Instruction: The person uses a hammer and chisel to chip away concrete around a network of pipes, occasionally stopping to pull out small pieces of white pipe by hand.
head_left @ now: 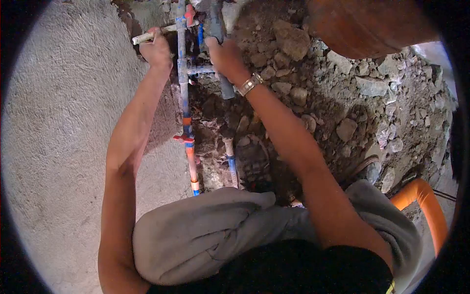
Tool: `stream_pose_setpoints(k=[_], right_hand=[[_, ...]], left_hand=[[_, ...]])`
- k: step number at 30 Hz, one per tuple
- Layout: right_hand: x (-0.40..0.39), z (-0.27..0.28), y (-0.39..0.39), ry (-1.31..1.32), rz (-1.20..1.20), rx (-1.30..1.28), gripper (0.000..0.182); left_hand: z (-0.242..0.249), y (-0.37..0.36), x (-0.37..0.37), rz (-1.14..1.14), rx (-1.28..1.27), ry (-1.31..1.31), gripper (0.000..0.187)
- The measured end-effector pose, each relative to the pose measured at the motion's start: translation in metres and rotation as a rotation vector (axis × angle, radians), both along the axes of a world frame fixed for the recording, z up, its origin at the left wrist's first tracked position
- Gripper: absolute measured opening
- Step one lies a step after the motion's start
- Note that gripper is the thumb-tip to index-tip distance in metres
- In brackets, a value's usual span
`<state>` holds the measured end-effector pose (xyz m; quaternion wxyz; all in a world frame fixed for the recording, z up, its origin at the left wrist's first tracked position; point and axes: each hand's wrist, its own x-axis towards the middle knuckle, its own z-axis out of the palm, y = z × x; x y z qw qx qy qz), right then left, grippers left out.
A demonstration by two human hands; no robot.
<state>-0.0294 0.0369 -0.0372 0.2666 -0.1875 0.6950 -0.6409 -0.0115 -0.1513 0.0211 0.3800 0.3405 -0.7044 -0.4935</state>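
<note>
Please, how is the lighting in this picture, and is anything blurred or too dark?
Head view: black curved edges frame the scene; the concrete at left is bright and textured. Head view: the black shirt shows little detail; the right hand looks slightly soft, perhaps from motion.

That off-white stick of pipe (143,38) is held at a slight slant, its left end blunt and bare, the rest crossing over toward the long blue-smeared pipe (182,61); whether the two are joined, I can't tell from here. Off to the right, a dull grey, bar-like piece (227,90) is held lengthwise, running roughly alongside the long pipe.
</note>
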Motion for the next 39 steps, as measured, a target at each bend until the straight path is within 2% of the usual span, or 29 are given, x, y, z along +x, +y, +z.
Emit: stream_pose_setpoints(k=[2, 3, 4, 6, 9, 11, 12, 13, 15, 17, 18, 21, 23, 24, 25, 27, 28, 30, 33, 36, 38, 39], right_hand=[[0.006, 0.001, -0.014, -0.003, -0.292, 0.18, 0.017], [0.002, -0.011, -0.015, -0.001, -0.293, 0.18, 0.017], [-0.008, -0.02, -0.013, 0.079, -0.12, 0.066, 0.017], [-0.017, -0.03, -0.008, 0.16, 0.046, -0.047, 0.017], [-0.005, -0.009, -0.001, 0.417, -0.092, 0.112, 0.018], [0.003, -0.012, -0.022, 0.085, -0.394, 0.187, 0.02], [-0.003, -0.008, -0.014, 0.088, -0.395, 0.186, 0.02], [-0.014, -0.004, -0.002, 0.071, -0.11, 0.153, 0.025], [-0.02, 0.001, 0.005, 0.049, 0.17, 0.12, 0.031], [-0.007, -0.003, -0.001, 0.514, -0.143, 0.191, 0.037], [-0.006, -0.016, -0.008, 0.512, -0.138, 0.19, 0.037], [-0.018, -0.03, -0.018, 0.412, -0.062, 0.178, 0.043], [-0.026, 0.003, 0.005, -0.308, 0.055, -0.002, 0.044], [-0.016, 0.002, 0.001, -0.311, 0.055, -0.002, 0.044], [-0.001, -0.001, -0.009, 0.054, -0.242, 0.116, 0.046], [0.004, -0.01, -0.015, 0.424, -0.534, 0.229, 0.049], [-0.007, -0.015, -0.013, 0.192, -0.325, 0.103, 0.052], [-0.014, -0.022, -0.013, -0.034, -0.119, -0.025, 0.055], [-0.009, -0.039, -0.019, 0.121, -0.212, -0.105, 0.055], [-0.017, -0.059, -0.032, 0.436, -0.185, 0.083, 0.052], [-0.024, 0.001, 0.015, -0.238, 0.084, 0.006, 0.046], [-0.015, 0.016, 0.027, -0.242, 0.08, 0.01, 0.046]], left_hand=[[-0.004, -0.009, 0.0, -0.046, -0.073, -0.026, 0.016], [-0.004, -0.008, 0.001, -0.046, -0.073, -0.024, 0.016], [-0.003, -0.006, 0.0, -0.053, -0.042, 0.01, 0.015], [-0.004, -0.009, -0.006, -0.068, -0.012, 0.046, 0.014], [-0.009, -0.018, -0.005, -0.091, -0.02, 0.02, 0.012], [-0.006, -0.016, -0.005, -0.049, -0.079, -0.021, 0.009], [-0.005, -0.014, -0.004, -0.049, -0.08, -0.018, 0.009], [-0.003, -0.012, -0.004, -0.058, -0.081, -0.008, 0.008], [-0.004, -0.015, -0.007, -0.072, -0.082, -0.003, 0.007], [-0.009, -0.023, -0.005, -0.137, -0.09, 0.021, 0.007], [-0.007, -0.019, -0.005, -0.133, -0.089, 0.018, 0.007], [0.002, -0.01, -0.007, -0.031, -0.077, -0.011, 0.007], [-0.003, -0.016, -0.006, -0.108, -0.09, 0.02, 0.008], [-0.001, -0.013, -0.006, -0.109, -0.089, 0.017, 0.008], [0.002, -0.009, -0.005, -0.092, -0.09, -0.003, 0.009], [0.003, -0.008, -0.004, -0.075, -0.092, -0.022, 0.009], [0.002, -0.012, -0.004, -0.088, -0.126, -0.028, 0.009], [0.002, -0.014, -0.007, -0.105, -0.162, -0.028, 0.01], [0.003, -0.01, -0.005, -0.062, -0.218, -0.039, 0.01], [0.011, -0.009, -0.006, -0.131, -0.206, -0.039, 0.013], [0.02, -0.002, -0.009, -0.132, -0.593, -0.224, 0.016], [0.02, -0.003, -0.01, -0.138, -0.588, -0.227, 0.016]])
